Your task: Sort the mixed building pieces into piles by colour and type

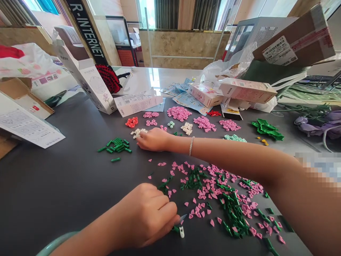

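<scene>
My left hand (151, 217) is closed, knuckles up, low in the middle of the view. By its fingertips show a small white piece (182, 232) and a bit of green; I cannot tell whether they are gripped. Farther out, my right hand (154, 139) has curled fingers beside a small heap of cream-white pieces (137, 133), and whatever it may pinch is hidden. Short green tubes (118, 145) lie left of it. Loose pink petal-shaped pieces (204, 192) and a pile of green stem pieces (234, 211) spread to the right of my left hand.
Sorted heaps of pink pieces (179, 113), red-orange pieces (131, 122) and green leaves (267, 129) sit across the dark table (66, 188). Behind stand an upright white box (93, 83), pink boxes (247, 89) and a tilted cardboard box (295, 39). Purple flowers (319, 122) lie far right.
</scene>
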The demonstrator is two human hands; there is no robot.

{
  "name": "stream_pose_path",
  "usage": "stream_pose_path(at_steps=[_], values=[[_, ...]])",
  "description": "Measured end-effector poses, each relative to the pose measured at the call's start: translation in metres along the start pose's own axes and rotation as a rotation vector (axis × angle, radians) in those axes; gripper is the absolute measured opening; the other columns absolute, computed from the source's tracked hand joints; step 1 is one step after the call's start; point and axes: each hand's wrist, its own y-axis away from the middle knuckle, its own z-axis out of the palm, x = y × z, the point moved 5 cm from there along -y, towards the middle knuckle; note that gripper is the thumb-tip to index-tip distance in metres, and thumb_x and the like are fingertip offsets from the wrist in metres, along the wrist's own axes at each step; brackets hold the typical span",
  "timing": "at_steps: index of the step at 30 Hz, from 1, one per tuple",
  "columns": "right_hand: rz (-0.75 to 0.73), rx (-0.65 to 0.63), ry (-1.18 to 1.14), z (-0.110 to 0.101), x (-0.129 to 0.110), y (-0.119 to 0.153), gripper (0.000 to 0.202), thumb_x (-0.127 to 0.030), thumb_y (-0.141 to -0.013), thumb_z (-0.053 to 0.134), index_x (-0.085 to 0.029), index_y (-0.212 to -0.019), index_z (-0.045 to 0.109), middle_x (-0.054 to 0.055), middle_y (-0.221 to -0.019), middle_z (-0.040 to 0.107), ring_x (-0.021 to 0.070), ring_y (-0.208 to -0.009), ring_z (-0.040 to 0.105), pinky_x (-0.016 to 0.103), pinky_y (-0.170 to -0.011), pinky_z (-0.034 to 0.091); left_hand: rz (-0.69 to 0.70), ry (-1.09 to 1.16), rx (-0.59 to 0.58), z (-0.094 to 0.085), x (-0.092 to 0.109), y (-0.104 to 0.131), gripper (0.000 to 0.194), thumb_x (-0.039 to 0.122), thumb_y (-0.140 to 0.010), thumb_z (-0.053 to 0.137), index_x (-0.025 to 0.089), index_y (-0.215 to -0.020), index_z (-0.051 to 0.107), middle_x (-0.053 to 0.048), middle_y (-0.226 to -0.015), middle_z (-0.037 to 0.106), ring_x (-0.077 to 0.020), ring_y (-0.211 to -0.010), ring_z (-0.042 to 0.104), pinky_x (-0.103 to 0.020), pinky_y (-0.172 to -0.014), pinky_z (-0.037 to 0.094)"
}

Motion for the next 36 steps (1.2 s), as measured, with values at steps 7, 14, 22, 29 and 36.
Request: stream_pose_path(at_steps=[7, 14, 22, 29, 36], values=[[0.004, 0.008, -0.003, 0.0, 0.0, -0.001, 0.041, -0.025, -0.101, 0.02, -0.008, -0.101, 0.057, 0.014, -0.094, 0.063, 0.0202, -0.075, 0.062, 0.031, -0.049, 0.028, 0.003, 0.009, -0.003, -0.001, 0.002, 0.001, 0.042, 0.017, -0.098, 0.027, 0.019, -0.06, 0.044, 0.002, -0.051, 0.045, -0.0139, -0.044, 0.037, -0.031, -0.044, 0.026], [0.008, 0.028, -0.009, -0.004, 0.001, 0.002, 0.041, -0.027, -0.101, 0.021, -0.009, -0.103, 0.059, 0.014, -0.095, 0.064, 0.0217, -0.083, 0.062, 0.03, -0.052, 0.029, -0.007, 0.01, -0.008, -0.001, 0.001, 0.001, 0.041, 0.016, -0.098, 0.029, 0.019, -0.061, 0.045, 0.002, -0.052, 0.045, -0.0138, -0.045, 0.037, -0.031, -0.045, 0.026], [0.075, 0.056, -0.089, -0.008, 0.007, 0.003, 0.04, -0.031, -0.102, 0.025, -0.01, -0.106, 0.059, 0.013, -0.097, 0.065, 0.0196, -0.083, 0.059, 0.03, -0.057, 0.031, 0.001, 0.003, 0.002, -0.002, 0.001, 0.001, 0.041, 0.016, -0.098, 0.028, 0.019, -0.06, 0.045, 0.002, -0.051, 0.044, -0.0144, -0.045, 0.036, -0.032, -0.043, 0.027], [0.152, 0.069, -0.308, -0.02, 0.029, 0.005, 0.036, -0.034, -0.102, 0.03, -0.013, -0.099, 0.059, 0.009, -0.094, 0.062, 0.0153, -0.073, 0.054, 0.028, -0.058, 0.027, -0.002, -0.007, -0.014, -0.001, 0.002, 0.001, 0.042, 0.017, -0.098, 0.028, 0.019, -0.06, 0.045, 0.002, -0.051, 0.043, -0.0144, -0.045, 0.035, -0.032, -0.043, 0.026], [0.032, -0.047, -0.506, -0.026, 0.036, 0.019, 0.027, -0.032, -0.088, 0.061, -0.012, -0.105, 0.06, 0.011, -0.106, 0.056, 0.0179, -0.086, 0.053, 0.029, -0.07, 0.037, -0.003, -0.006, 0.008, -0.003, 0.002, 0.001, 0.042, 0.016, -0.098, 0.027, 0.019, -0.06, 0.045, 0.002, -0.051, 0.043, -0.0138, -0.044, 0.035, -0.032, -0.043, 0.026]])
